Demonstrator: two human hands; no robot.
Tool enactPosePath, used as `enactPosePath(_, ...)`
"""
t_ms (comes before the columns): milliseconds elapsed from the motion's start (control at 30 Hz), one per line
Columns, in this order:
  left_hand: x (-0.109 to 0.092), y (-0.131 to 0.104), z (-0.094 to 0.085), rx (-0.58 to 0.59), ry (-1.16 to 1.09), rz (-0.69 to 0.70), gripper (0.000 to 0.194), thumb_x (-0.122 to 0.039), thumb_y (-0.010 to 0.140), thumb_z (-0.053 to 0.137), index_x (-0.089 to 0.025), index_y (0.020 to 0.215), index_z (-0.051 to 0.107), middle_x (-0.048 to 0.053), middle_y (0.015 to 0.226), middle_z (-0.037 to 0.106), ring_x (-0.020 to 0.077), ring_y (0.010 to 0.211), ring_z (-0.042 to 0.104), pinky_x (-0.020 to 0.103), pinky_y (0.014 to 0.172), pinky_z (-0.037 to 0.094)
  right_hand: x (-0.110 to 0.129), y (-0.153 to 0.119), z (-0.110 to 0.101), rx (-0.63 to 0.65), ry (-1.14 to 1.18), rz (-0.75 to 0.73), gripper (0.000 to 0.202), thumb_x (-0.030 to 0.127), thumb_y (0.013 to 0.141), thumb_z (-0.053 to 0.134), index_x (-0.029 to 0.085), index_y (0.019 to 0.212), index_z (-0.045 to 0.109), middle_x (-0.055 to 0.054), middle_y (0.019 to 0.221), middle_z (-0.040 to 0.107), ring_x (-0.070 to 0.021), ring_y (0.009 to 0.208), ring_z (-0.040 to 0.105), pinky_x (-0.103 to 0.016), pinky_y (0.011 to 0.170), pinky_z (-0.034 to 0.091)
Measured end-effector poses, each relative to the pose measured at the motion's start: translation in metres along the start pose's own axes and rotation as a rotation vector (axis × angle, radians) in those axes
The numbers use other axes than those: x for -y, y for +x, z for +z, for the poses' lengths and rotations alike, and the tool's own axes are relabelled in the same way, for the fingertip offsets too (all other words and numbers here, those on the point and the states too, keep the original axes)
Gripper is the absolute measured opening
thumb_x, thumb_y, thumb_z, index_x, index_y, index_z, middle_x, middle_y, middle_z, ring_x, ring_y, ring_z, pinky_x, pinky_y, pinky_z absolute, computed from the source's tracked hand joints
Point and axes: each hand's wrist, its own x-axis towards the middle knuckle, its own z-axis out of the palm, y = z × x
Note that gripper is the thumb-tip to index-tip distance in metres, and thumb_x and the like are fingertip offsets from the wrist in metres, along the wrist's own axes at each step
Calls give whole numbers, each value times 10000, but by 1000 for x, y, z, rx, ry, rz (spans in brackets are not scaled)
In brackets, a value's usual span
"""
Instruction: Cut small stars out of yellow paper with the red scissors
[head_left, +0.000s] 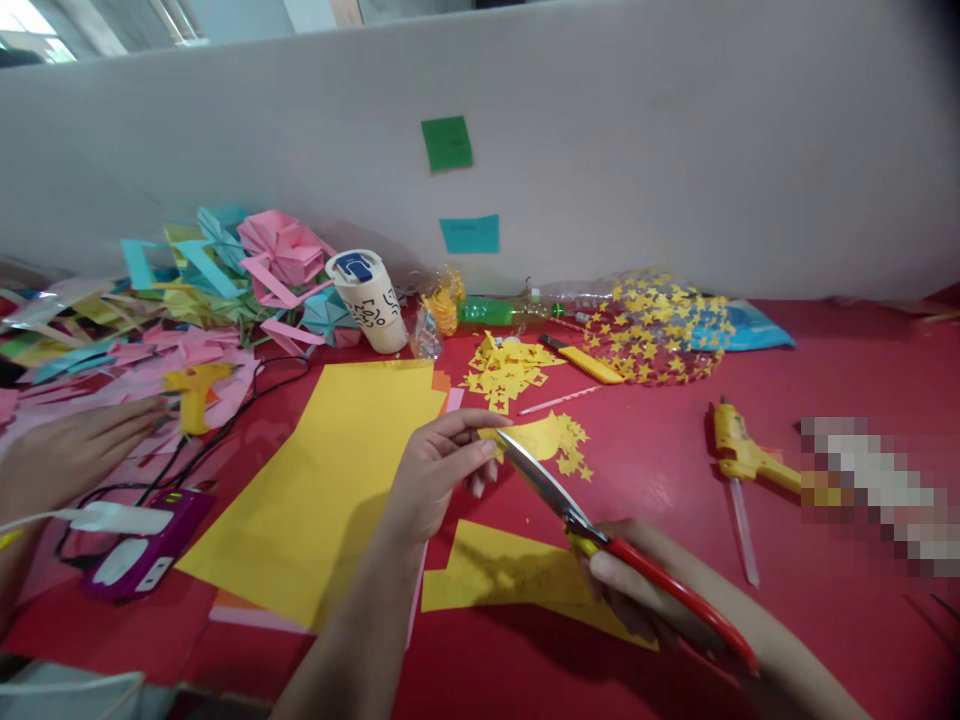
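Observation:
My left hand (442, 465) pinches a small piece of yellow paper (491, 436) between thumb and fingers. My right hand (637, 575) grips red-handled scissors (551, 490), whose blade tips meet the paper at my left fingertips. Just behind them lie a yellow paper strip (536, 440) and several small cut-out yellow stars (574, 445). Under my right hand and the scissors are angular yellow paper pieces (495, 565). Large yellow sheets (322, 470) lie to the left of my left hand, over orange and pink ones.
At left, another person's hand (75, 450) is beside a yellow glue gun (196, 395) and a purple power strip (150, 545). Behind stand a white cup (367, 305), yellow scraps (506, 365), a box cutter (585, 360) and a star-filled bag (656, 330). Another glue gun (739, 445) lies right.

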Motion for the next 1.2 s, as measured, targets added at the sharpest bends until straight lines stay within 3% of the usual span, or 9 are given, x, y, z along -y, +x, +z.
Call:
enactPosePath(533, -8, -2, 0, 0, 61, -13, 192, -186, 752, 671, -189, 926, 753, -20, 559, 587, 65, 462, 517, 141, 391, 380, -5, 0, -2, 34, 11, -50, 525, 669, 887, 508, 175, 712, 487, 56, 458, 450, -54, 373, 375, -157, 359, 232)
enactPosePath(1200, -6, -2, -8, 37, 83, -14, 169, -225, 772, 691, -197, 927, 631, -54, 572, 562, 61, 465, 541, 124, 387, 351, -1, 1, 0, 53, 36, -47, 542, 697, 864, 514, 200, 661, 444, 85, 409, 390, -46, 337, 321, -161, 333, 194)
